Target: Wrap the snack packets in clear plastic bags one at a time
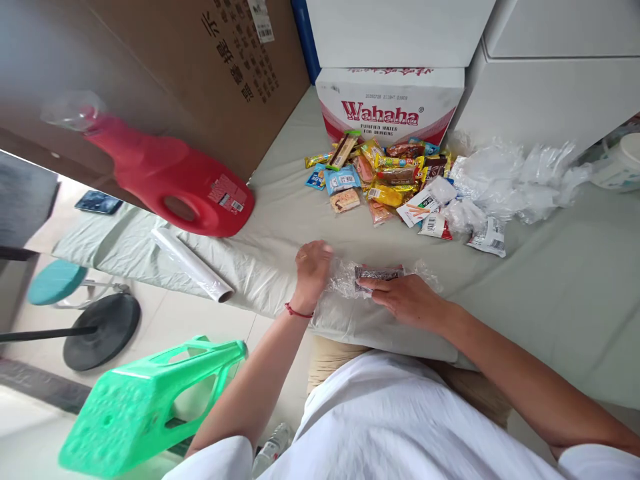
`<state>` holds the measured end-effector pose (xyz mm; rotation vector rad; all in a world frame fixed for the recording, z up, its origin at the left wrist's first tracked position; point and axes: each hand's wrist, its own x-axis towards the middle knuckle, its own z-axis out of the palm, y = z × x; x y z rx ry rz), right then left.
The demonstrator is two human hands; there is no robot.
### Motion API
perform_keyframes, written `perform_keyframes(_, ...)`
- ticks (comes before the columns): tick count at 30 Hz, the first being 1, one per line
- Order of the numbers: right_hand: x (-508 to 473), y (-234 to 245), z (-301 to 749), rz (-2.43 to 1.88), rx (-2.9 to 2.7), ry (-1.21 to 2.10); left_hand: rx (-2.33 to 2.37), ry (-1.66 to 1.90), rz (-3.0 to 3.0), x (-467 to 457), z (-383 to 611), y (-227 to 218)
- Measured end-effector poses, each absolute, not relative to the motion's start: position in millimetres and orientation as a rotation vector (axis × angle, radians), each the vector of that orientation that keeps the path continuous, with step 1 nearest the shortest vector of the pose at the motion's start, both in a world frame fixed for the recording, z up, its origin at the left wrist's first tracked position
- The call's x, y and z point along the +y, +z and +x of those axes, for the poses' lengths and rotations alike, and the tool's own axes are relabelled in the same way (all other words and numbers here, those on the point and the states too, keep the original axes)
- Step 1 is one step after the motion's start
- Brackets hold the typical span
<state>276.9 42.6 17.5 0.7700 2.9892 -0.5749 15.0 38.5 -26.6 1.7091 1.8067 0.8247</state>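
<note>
A small dark snack packet [387, 273] lies on the cloth in front of me, wrapped in clear plastic wrap [343, 279]. My right hand [407, 298] grips the packet, index finger stretched along its near side. Loose wrap sticks out at both ends of it. At the left end, my left hand [313, 268] is closed against the gathered wrap, its fingers curled and slightly blurred. Beyond the hands is a pile of snack packets [383, 175], with several bundles in crumpled clear wrap [500, 177] on its right.
A roll of plastic wrap [193, 263] lies left, near a red jug [185, 180] and a large cardboard box [165, 60]. A Wahaha carton [385, 107] stands at the back beside white cabinets [555, 100]. Below the edge are a green stool [145, 407] and a teal seat [56, 282].
</note>
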Motion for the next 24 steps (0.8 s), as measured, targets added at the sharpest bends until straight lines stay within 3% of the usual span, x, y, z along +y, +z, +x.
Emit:
perform_keyframes(7, 40.0, 23.2, 298.3, 0.773, 3.145, -1.003, 1.704, 0.675, 1.708, 18.4, -1.3, -5.0)
perform_keyframes(12, 32.0, 10.3, 291.0, 0.845, 3.162, -0.855, 1.604, 0.804, 1.304, 2.5, 22.4, 23.6)
perform_keyframes(15, 27.1, 7.0, 281.5, 0.87, 3.135, -0.774, 1.557, 0.847, 1.398, 3.3, 62.4, 28.1)
perform_keyframes(19, 23.9, 12.9, 285.1, 0.894, 3.144, -1.033, 1.629, 0.801, 1.775, 9.6, 101.8, 18.2)
perform_keyframes(21, 23.8, 17.6, 296.5, 1.119, 3.15, -1.269, 1.693, 0.687, 1.9, 10.1, 108.0, 13.3)
perform_keyframes(24, 24.4, 24.1, 321.1, 2.055, 2.997, -1.436, 1.81, 0.468, 1.963, 7.3, 108.0, 10.1)
